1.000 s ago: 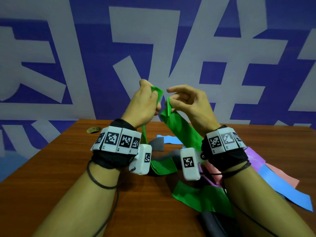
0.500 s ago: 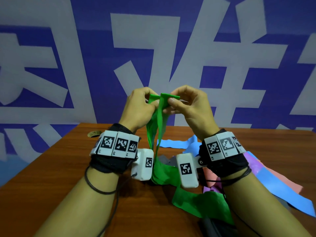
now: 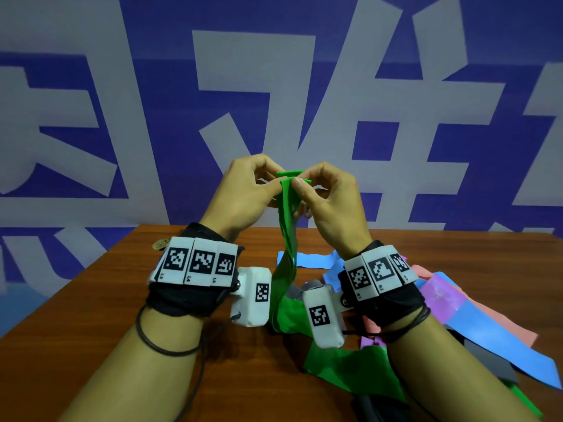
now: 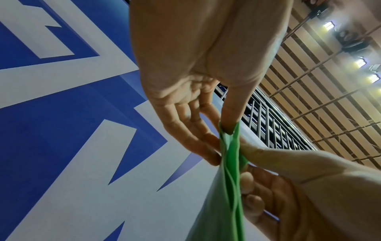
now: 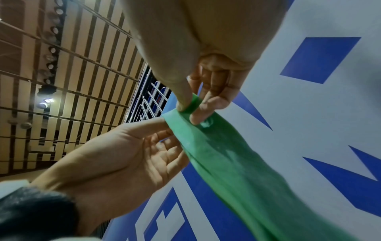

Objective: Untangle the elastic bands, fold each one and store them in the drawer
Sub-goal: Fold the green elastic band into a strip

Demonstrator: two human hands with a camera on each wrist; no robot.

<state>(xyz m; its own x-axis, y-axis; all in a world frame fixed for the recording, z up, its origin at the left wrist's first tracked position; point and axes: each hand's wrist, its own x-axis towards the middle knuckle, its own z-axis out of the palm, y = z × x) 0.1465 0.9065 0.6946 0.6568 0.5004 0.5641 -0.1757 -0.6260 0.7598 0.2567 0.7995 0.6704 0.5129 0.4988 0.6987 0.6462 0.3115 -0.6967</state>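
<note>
Both hands are raised above the wooden table [image 3: 91, 315]. My left hand [image 3: 271, 185] and right hand [image 3: 304, 187] pinch the two ends of a green elastic band [image 3: 288, 226] together, one end laid on the other. Its doubled length hangs down between my wrists, and a wide loop of it lies on the table. In the left wrist view my left hand [image 4: 223, 138] pinches the green band [image 4: 231, 164] between thumb and fingers. In the right wrist view my right hand [image 5: 188, 109] pinches the green band [image 5: 226, 163] at its top edge. No drawer is in view.
More bands lie tangled on the table's right half: a blue band [image 3: 310, 260] behind the wrists, a long blue band [image 3: 493, 339], a purple band [image 3: 441, 290], a pink band [image 3: 518, 324] and a grey band [image 3: 487, 360]. A small round brass fitting [image 3: 161, 244] sits at the far left edge.
The two green ends were held apart a second ago. The hands came together, and both ends are now stacked and pinched in one spot, with the band hanging doubled.
</note>
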